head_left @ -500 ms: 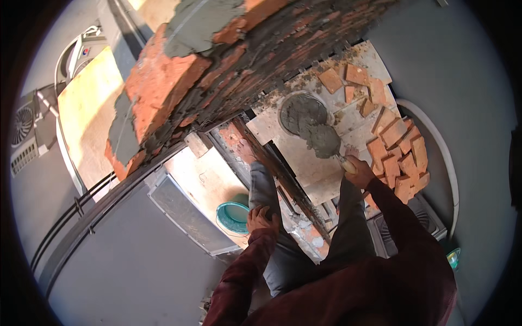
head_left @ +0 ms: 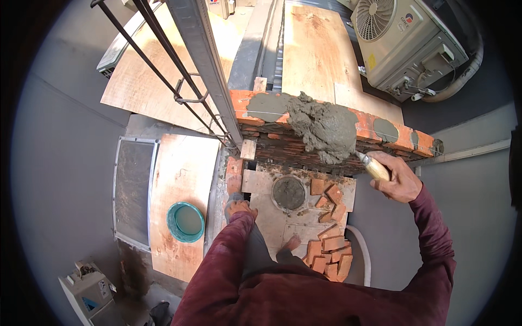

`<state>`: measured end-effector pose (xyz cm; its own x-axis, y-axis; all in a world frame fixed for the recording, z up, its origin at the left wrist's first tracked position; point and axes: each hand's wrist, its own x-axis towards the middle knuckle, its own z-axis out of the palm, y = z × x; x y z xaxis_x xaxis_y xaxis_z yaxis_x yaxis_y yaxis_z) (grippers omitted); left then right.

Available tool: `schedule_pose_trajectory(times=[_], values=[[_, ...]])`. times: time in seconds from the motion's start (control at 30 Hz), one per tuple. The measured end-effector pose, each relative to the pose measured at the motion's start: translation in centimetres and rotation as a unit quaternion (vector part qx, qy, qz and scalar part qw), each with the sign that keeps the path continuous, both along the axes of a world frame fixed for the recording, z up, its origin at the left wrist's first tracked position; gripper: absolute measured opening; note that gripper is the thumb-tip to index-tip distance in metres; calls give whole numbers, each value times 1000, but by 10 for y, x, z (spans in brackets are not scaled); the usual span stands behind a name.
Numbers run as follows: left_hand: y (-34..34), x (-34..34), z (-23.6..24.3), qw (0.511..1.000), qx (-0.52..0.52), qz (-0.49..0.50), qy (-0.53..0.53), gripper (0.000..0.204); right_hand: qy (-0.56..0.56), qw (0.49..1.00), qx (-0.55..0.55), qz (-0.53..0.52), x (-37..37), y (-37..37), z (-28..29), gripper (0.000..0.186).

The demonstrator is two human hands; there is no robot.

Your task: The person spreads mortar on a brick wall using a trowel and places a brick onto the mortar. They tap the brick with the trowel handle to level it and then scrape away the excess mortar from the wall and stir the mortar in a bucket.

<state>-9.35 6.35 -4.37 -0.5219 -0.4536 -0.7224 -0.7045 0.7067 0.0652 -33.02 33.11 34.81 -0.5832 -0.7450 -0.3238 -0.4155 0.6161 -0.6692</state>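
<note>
1. Left hand (head_left: 241, 207) on the knee; fingers loosely bent, part-open, nothing visible in grip.
2. Right hand (head_left: 401, 178): fingers wrapped round wooden handle of trowel (head_left: 377, 169).
3. Mortar heap (head_left: 325, 130) hides blade, at brick wall (head_left: 364, 125); contact unclear.
4. Beyond wall: plywood board (head_left: 312, 51), air-conditioner unit (head_left: 405, 46).

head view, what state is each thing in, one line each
Right hand: closed on the trowel
Trowel: loaded, blade hidden under grey mortar
Left hand: resting on the left leg, no tool visible
Brick wall: top partly mortared
Round mortar pan: holding mortar
Teal bucket: upright, containing something pale
Loose bricks: heaped, unlaid
</note>
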Motion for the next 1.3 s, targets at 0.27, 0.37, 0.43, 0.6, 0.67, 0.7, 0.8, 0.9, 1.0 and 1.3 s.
schedule_pose_trajectory(times=[0.27, 0.37, 0.43, 0.6, 0.67, 0.7, 0.8, 0.9, 1.0, 1.3], values=[[-25, 24, -1, 997, 31, 47, 49, 54, 371, 912, 4, 172, -72, -138, -59, 54], [-34, 33, 4, 994, 34, 69, 75, 51, 432, 881, 109, 158, -63, -166, -95, 55], [-37, 38, 9, 991, 40, 80, 96, 51, 466, 872, 78, 128, -58, -164, -101, 54], [-46, 44, 3, 990, 16, 93, 109, 49, 400, 910, 25, 108, -81, -134, -51, 43], [-47, 41, 2, 989, 10, 96, 116, 48, 353, 925, 43, 135, -99, -107, -33, 39], [-48, 40, 5, 988, 18, 100, 116, 46, 329, 929, 57, 156, -111, -97, -30, 41], [-47, 39, 1, 988, 24, 101, 112, 44, 332, 908, 126, 225, -142, -84, -35, 55], [-48, 39, -6, 992, 6, 74, 106, 44, 337, 887, 155, 275, -153, -94, -47, 54], [-54, 35, -9, 995, 13, 50, 89, 45, 352, 880, 124, 294, -164, -114, -66, 50], [-54, 13, 8, 998, 11, 52, 37, 44, 339, 869, 194, 304, -174, -123, -63, 42]])
